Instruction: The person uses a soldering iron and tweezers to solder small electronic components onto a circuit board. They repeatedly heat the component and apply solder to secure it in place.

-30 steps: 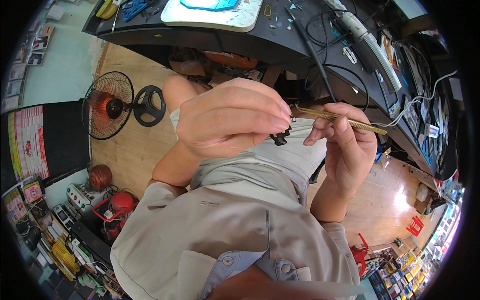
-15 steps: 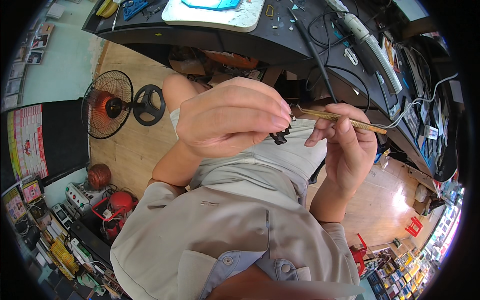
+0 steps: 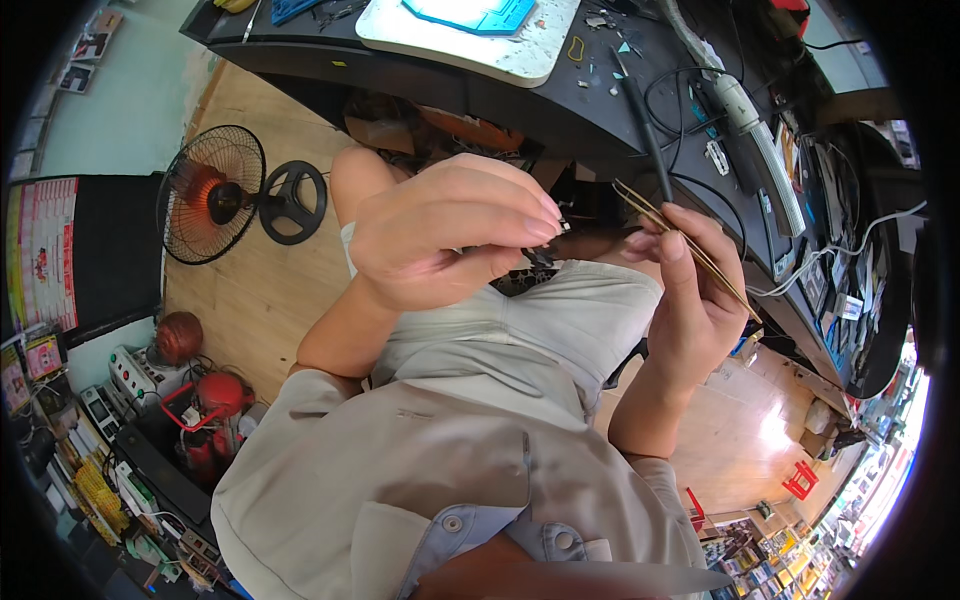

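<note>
Over my lap, my left hand pinches a small black part with a bit of shiny metal at its upper end. Most of that part is hidden behind my fingers, so its kind does not show. My right hand holds gold-coloured tweezers between thumb and fingers. The tweezers point up and to the left, their tips slightly apart with nothing visible between them. A gap separates those tips from the black part.
Ahead stands a dark workbench with a white board bearing a blue tray. A black pen-like tool and cables lie at its right. A fan stands on the floor at left, near a red machine.
The tweezers have drawn away from the black part and tilted more upright, their tips now parted. My left hand has shifted slightly left with the part. The whole view has turned a little.
</note>
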The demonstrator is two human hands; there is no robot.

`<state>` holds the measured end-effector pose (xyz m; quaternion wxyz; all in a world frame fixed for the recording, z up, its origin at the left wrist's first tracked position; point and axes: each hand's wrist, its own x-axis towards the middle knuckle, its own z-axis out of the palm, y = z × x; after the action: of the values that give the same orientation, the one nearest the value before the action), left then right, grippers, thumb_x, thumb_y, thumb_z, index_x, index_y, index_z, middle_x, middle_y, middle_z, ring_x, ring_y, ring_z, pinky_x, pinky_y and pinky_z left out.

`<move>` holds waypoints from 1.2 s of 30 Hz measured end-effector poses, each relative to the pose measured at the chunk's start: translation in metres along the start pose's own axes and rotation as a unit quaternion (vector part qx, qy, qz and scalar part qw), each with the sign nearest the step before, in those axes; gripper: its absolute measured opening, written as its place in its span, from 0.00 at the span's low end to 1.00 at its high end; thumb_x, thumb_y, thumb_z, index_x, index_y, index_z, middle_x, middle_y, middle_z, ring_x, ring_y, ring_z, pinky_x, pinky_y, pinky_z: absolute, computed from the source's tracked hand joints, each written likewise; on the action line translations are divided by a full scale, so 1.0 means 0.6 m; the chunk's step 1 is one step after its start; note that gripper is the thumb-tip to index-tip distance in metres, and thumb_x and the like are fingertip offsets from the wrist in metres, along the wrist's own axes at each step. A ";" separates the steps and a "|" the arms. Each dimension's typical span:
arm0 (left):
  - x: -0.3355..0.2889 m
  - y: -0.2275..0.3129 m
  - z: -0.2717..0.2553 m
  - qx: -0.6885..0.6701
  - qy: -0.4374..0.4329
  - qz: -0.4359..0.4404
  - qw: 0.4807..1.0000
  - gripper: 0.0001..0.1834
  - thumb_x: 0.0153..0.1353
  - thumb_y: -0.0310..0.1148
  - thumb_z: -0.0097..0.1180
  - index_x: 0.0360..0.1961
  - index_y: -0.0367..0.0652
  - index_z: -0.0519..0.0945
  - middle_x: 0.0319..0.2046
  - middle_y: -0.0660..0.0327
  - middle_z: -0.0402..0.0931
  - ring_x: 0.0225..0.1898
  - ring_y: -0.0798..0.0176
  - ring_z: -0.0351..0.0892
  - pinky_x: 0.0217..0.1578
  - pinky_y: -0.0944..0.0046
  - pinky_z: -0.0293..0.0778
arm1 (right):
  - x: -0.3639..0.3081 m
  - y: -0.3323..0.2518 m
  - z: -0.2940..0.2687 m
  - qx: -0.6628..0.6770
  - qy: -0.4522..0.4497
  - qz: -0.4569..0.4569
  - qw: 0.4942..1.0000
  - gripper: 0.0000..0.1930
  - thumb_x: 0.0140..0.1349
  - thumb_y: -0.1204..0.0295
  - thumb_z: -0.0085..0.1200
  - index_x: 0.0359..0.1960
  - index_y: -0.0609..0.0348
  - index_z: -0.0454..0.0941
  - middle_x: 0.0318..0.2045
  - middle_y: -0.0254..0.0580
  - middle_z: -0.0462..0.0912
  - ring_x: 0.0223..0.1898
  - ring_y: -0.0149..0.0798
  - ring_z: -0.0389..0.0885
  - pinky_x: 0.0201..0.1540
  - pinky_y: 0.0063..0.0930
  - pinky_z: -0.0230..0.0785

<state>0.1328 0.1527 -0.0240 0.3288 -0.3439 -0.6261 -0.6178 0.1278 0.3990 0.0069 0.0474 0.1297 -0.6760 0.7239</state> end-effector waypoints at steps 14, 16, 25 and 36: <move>-0.022 -0.074 -0.081 0.062 0.017 0.008 0.998 0.13 0.62 0.21 0.68 0.48 0.31 0.84 0.39 0.45 0.88 0.41 0.46 0.89 0.41 0.55 0.85 | 0.111 0.065 0.063 -0.282 -0.032 -0.185 0.941 0.12 0.66 0.83 0.67 0.51 0.68 0.86 0.47 0.50 0.88 0.43 0.40 0.89 0.46 0.30 0.82; -0.026 -0.082 -0.088 0.060 0.025 0.001 0.998 0.13 0.62 0.20 0.67 0.48 0.31 0.84 0.40 0.44 0.87 0.41 0.45 0.89 0.41 0.54 0.86 | 0.128 0.078 0.090 -0.377 -0.042 -0.280 0.882 0.13 0.65 0.85 0.66 0.51 0.67 0.86 0.47 0.51 0.89 0.46 0.43 0.90 0.50 0.33 0.83; -0.032 -0.109 -0.101 0.042 0.042 -0.018 0.998 0.14 0.61 0.17 0.66 0.49 0.30 0.83 0.41 0.44 0.87 0.42 0.45 0.89 0.41 0.51 0.87 | 0.123 0.132 0.123 -0.493 -0.052 -0.342 0.798 0.21 0.55 0.82 0.69 0.53 0.60 0.87 0.45 0.44 0.87 0.40 0.44 0.88 0.41 0.31 0.81; -0.027 -0.110 -0.089 0.016 0.072 -0.040 0.996 0.18 0.50 0.09 0.65 0.45 0.26 0.84 0.40 0.43 0.87 0.42 0.46 0.89 0.42 0.53 0.87 | 0.102 0.082 0.099 -0.314 -0.030 -0.206 0.926 0.13 0.63 0.85 0.69 0.49 0.68 0.87 0.39 0.48 0.90 0.35 0.38 0.89 0.38 0.25 0.80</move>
<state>0.0857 0.0989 -0.0722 0.3533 -0.2682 -0.6238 -0.6436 0.0643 0.3298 -0.0222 0.2138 0.2662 -0.8280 0.4448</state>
